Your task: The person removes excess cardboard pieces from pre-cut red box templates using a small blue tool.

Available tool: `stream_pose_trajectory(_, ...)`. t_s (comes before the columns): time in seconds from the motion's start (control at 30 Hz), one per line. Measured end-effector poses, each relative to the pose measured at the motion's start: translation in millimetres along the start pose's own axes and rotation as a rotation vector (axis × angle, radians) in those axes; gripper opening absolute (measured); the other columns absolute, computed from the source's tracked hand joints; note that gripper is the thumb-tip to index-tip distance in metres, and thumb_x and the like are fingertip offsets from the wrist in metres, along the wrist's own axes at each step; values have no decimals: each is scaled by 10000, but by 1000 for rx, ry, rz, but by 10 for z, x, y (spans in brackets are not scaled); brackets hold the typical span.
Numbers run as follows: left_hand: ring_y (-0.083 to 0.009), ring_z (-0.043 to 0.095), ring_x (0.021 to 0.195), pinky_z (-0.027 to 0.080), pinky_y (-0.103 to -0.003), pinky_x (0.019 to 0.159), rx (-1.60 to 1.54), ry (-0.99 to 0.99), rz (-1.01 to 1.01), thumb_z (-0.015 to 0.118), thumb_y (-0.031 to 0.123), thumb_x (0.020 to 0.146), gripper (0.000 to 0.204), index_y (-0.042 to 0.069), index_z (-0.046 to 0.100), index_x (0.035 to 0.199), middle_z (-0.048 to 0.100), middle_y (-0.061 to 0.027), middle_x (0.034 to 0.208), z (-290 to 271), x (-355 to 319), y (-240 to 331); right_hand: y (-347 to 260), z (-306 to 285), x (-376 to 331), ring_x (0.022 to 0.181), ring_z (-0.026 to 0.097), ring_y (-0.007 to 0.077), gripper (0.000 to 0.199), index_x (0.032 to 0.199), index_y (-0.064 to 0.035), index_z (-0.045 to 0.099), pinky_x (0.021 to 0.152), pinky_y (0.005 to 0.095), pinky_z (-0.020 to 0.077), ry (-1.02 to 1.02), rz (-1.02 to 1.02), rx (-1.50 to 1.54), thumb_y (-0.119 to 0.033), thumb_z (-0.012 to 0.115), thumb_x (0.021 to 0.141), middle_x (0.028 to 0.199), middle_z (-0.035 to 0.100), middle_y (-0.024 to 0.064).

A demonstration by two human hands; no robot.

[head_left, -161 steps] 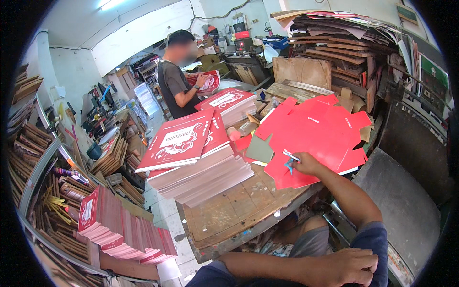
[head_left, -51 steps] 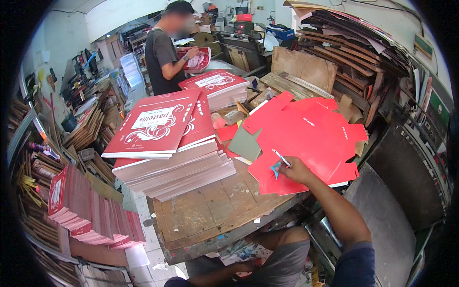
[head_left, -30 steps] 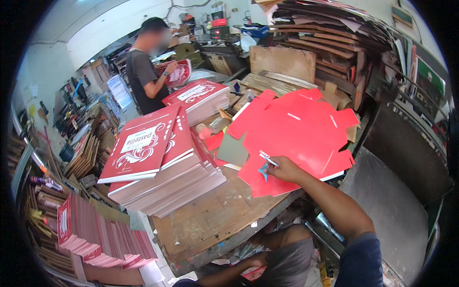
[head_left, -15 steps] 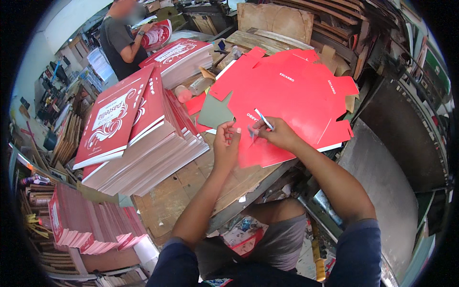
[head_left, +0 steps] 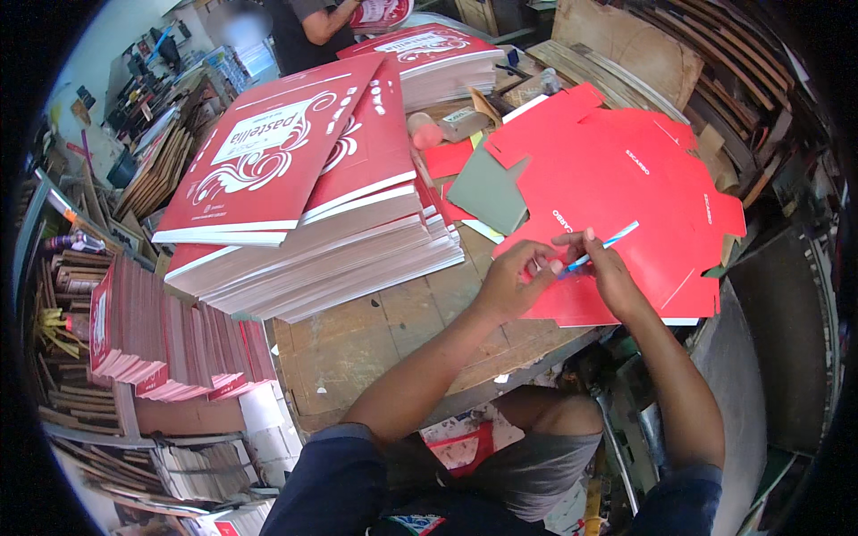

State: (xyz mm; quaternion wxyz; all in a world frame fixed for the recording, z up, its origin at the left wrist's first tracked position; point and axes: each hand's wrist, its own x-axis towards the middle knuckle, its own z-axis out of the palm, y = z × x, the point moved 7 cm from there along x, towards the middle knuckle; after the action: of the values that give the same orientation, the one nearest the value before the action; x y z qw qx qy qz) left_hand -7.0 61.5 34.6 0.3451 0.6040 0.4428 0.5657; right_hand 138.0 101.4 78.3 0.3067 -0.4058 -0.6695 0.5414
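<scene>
A slim, pen-like stick (head_left: 621,235) with blue and white stripes slants through the fingers of my right hand (head_left: 608,272), which is closed on it. Close against its lower end, my left hand (head_left: 517,281) has its thumb and fingers curled together; whatever lies in that pinch is too small to make out. Both hands hover over the near left corner of flat red die-cut card sheets (head_left: 617,179) with notched edges and small white print. The sheets lie on a worn wooden table (head_left: 375,330).
A tall stack of red-and-white printed boards (head_left: 357,259) stands left of my hands, with another stack (head_left: 447,67) behind it. A grey-green card piece (head_left: 487,188) lies between stack and sheets. More red boards (head_left: 179,335) fill a lower shelf. A person (head_left: 308,36) handles a board at the back.
The view has swung left, so things sit further right in it. My hands have come together, the left now against the stick's lower end, and the stick leans the other way.
</scene>
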Motion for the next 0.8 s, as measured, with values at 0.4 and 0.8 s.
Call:
stream_pose_trajectory(0.4, -63, 511, 718, 438, -232, 678, -50, -92, 40, 723, 151, 878, 193, 7, 631, 968, 607, -11, 801, 83, -42, 54, 25, 51, 20, 799, 555, 78, 348, 1023, -14, 661, 736, 256, 452, -106, 41, -64, -335, 525, 1007, 852, 636, 5)
stream_pose_trajectory(0.8, -62, 565, 754, 455, -233, 690, -54, -78, -70, 630, 127, 939, 135, -1, 627, 984, 642, -17, 810, 105, -55, -19, 170, 66, 62, 827, 616, 103, 240, 1009, -12, 681, 741, 284, 479, -128, -76, -21, -234, 609, 957, 872, 685, 45)
